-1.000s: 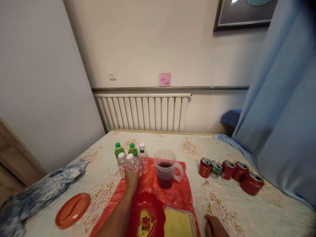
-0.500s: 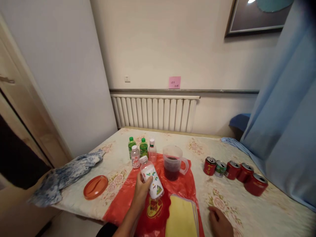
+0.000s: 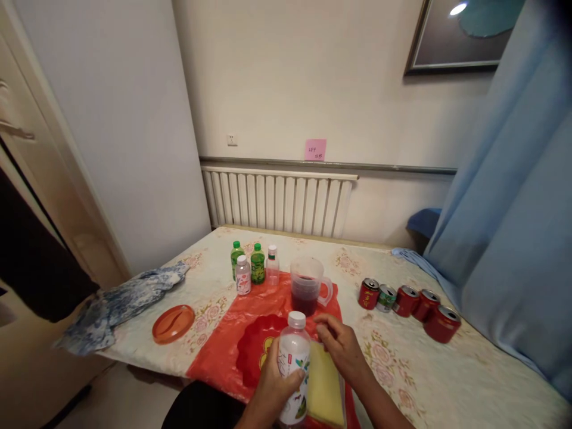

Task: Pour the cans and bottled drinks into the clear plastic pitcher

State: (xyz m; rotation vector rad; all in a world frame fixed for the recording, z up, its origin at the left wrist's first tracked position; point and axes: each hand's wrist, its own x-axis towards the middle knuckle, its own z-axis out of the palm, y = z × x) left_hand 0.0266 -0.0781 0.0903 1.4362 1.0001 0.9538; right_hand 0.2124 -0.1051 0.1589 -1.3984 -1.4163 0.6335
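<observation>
My left hand [image 3: 277, 384] is wrapped round a clear plastic bottle [image 3: 295, 357] with a white cap and a white label with colourful prints, held upright close to me. To the right of its cap hovers my right hand [image 3: 337, 339], fingers curled but apart, holding nothing. Behind them stands a clear measuring jug [image 3: 307, 289] with dark liquid inside. A red scalloped plate [image 3: 250, 345], partly hidden by my left hand, and a folded yellow cloth [image 3: 326, 387] lie on a red plastic sheet [image 3: 218, 357].
Several capped bottles [image 3: 258, 265] stand behind the plate. A row of drink cans [image 3: 406, 301] is at the right. An orange lid [image 3: 173, 325] and a blue-white patterned cloth [image 3: 134, 304] lie at the left. A blue curtain [image 3: 482, 238] hangs on the right.
My left hand has brought the bottle nearer to me and to the right, turning it upright. My right hand has risen from the table and come in beside the bottle's cap.
</observation>
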